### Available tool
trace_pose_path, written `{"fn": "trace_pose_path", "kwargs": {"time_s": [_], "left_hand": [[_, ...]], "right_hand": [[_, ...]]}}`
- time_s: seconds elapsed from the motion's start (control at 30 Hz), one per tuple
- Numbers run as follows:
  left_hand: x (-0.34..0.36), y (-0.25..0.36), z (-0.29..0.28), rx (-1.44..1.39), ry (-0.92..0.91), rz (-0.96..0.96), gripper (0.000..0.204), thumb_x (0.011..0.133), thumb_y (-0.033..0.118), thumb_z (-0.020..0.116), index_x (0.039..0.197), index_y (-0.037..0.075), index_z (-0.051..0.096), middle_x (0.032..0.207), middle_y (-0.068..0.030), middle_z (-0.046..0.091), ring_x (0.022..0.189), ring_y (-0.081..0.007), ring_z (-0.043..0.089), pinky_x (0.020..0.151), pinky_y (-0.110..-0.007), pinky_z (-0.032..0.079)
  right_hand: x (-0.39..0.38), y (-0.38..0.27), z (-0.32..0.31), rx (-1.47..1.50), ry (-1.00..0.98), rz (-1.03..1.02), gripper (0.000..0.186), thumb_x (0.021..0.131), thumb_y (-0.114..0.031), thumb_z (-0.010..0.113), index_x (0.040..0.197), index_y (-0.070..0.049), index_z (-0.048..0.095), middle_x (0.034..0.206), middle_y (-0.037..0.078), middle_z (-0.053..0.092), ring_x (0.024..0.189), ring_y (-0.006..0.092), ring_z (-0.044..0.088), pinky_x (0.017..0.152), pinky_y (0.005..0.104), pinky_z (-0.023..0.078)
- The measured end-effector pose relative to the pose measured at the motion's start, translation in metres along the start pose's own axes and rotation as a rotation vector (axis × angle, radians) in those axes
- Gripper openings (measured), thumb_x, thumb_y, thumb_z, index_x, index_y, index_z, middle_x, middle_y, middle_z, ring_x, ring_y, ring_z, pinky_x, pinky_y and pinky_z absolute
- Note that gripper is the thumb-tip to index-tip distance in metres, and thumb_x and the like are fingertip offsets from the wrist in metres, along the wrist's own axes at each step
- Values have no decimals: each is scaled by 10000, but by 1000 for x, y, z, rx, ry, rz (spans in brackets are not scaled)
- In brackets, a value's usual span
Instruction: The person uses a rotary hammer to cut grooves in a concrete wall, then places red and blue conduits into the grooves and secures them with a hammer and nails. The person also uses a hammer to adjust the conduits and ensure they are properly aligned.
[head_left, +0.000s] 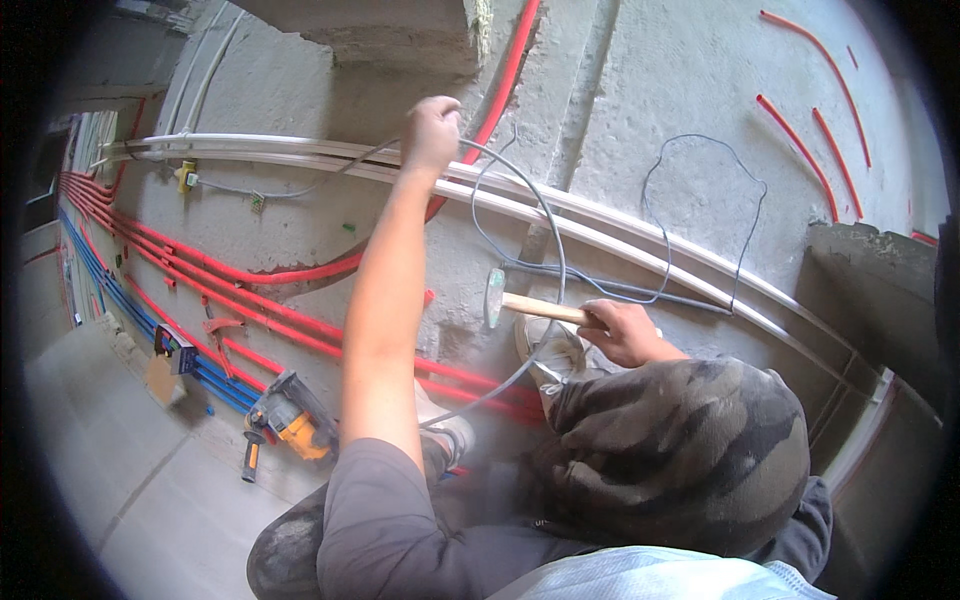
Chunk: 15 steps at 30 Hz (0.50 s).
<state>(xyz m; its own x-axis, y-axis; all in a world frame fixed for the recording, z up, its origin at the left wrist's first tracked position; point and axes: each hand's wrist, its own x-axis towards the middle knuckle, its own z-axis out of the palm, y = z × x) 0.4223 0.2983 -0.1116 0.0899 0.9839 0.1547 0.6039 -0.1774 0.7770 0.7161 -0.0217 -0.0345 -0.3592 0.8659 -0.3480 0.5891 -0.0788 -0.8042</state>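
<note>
My left hand (432, 138) is stretched far forward, closed above the white conduits. A grey cable (553, 222) runs up to it from both sides; the fingers partly hide the grip. This cable loops right, then back toward my shoes. My right hand (630, 334) is wrapped around the wooden handle of a hammer (545, 309). The hammer lies level over my right shoe (552, 350), its worn metal head to the left. Beyond the hammer, a thinner dark wire (655, 215) lies in loose loops across the conduits.
White conduits (620, 248) cross the concrete floor. Red pipes (300, 325) and blue pipes (130, 310) run at the left. An orange and black power tool (300, 432) lies by my left leg. Loose red pipe pieces (797, 155) are at the far right. A concrete block (390, 35) juts in ahead.
</note>
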Motion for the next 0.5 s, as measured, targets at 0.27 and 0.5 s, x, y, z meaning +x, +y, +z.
{"fn": "trace_pose_path", "kwargs": {"time_s": [0.27,0.5], "left_hand": [[-44,-28,-114,264,-669,-290,188,736,11,629,884,-19,741,779,-136,724,732,-209,671,695,-369,518],[-134,-48,-155,454,-993,-347,167,754,140,695,869,22,721,884,-234,727,887,-425,713,797,-493,558]], "right_hand": [[12,20,-20,-168,255,34,257,857,-166,849,1000,-47,672,803,130,689,701,301,698,635,412,543],[29,44,-48,-90,154,103,273,870,-89,833,1072,10,678,741,107,621,632,201,575,621,346,482]]}}
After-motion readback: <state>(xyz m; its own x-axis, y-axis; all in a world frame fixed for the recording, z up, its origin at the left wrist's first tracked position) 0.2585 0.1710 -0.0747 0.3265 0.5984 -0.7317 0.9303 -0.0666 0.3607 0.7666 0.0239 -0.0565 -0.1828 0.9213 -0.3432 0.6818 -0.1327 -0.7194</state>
